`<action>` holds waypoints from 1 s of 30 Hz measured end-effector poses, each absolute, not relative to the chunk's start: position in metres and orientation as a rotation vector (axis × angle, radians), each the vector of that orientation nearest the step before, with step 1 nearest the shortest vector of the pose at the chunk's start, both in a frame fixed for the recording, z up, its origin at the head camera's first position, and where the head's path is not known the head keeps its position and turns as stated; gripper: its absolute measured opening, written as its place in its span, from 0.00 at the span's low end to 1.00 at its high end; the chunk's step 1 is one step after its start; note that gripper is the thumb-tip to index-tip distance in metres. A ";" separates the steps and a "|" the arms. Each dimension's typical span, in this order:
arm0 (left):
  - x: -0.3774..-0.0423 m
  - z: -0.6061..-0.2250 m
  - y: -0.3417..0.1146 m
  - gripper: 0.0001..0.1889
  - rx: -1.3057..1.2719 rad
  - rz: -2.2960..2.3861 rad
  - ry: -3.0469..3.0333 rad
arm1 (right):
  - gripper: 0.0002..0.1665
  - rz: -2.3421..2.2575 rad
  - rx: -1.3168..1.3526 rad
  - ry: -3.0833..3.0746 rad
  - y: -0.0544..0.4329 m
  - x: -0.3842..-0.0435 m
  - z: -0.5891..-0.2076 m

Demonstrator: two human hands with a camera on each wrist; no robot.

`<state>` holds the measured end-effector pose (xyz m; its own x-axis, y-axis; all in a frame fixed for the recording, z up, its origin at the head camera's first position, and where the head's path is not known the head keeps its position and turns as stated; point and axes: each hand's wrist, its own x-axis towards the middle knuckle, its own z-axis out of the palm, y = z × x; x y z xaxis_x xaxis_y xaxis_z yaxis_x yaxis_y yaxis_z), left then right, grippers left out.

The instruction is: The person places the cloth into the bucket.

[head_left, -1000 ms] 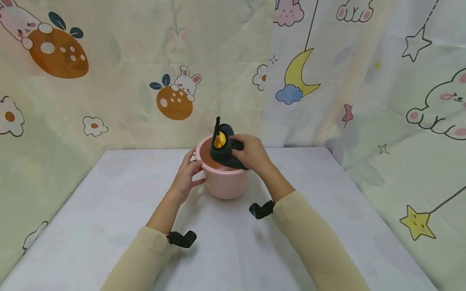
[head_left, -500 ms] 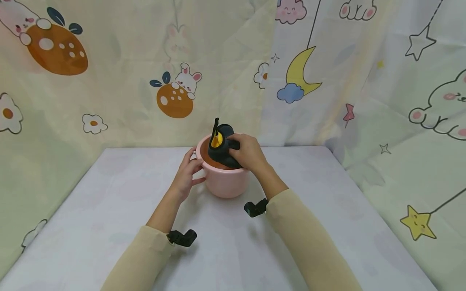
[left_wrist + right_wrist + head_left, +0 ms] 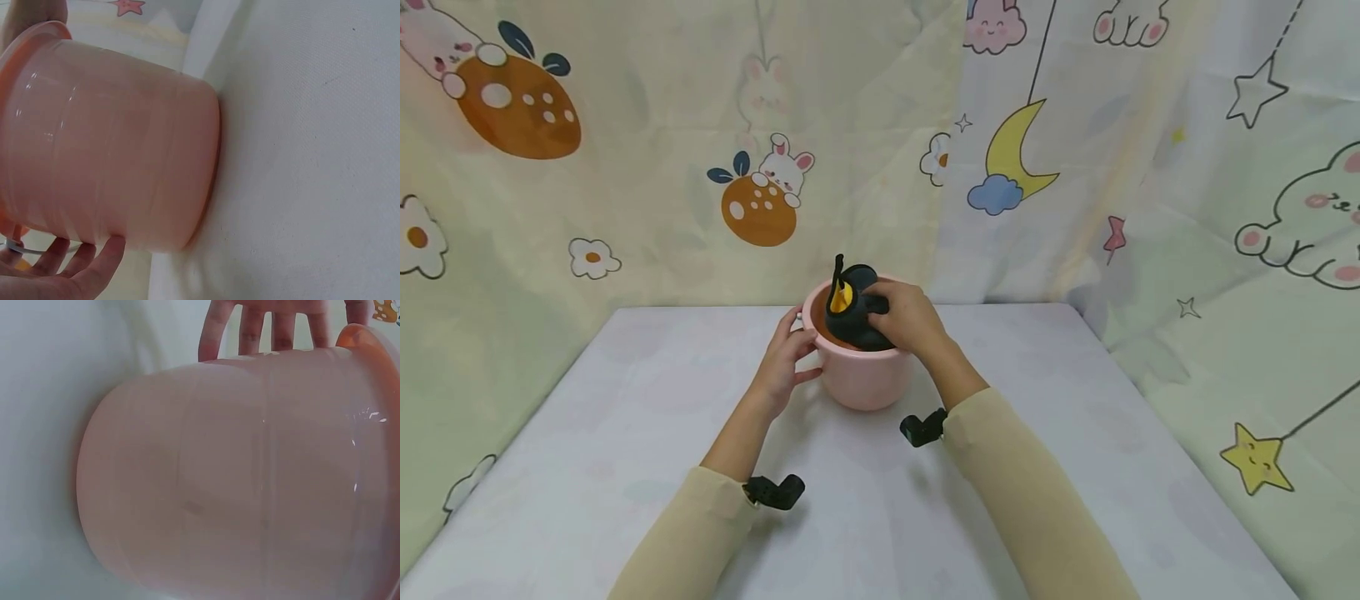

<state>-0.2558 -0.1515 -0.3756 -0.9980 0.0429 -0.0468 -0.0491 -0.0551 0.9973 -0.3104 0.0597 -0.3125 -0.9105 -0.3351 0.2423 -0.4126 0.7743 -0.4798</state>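
Note:
A pink bucket point(image 3: 867, 379) stands upright on the table. My right hand point(image 3: 910, 317) grips a stubby, handle-like part of a black object with a yellow inside point(image 3: 852, 321). That object has a rounded body and a thin black strip sticking up; its exact kind does not show. It sits partly inside the bucket's mouth, its lower part hidden by the rim. My left hand point(image 3: 784, 364) steadies the bucket's left side, fingers spread and nearly straight. In the left wrist view its fingertips point(image 3: 112, 247) touch the bucket wall.
A white patterned tabletop point(image 3: 880, 517) surrounds the bucket. Right behind it hangs a printed cloth backdrop point(image 3: 865, 167), with another along the right side. A thin light-coloured bucket handle point(image 3: 37, 250) shows beside the left fingers. Both wrists wear black cameras.
My right hand has moved a little left and lowered the black object deeper into the bucket's mouth. My left hand and the bucket have stayed in place.

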 end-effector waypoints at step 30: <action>-0.255 -0.376 -0.153 0.36 0.008 2.260 2.095 | 0.16 0.640 0.601 -2.970 0.052 -0.312 -0.309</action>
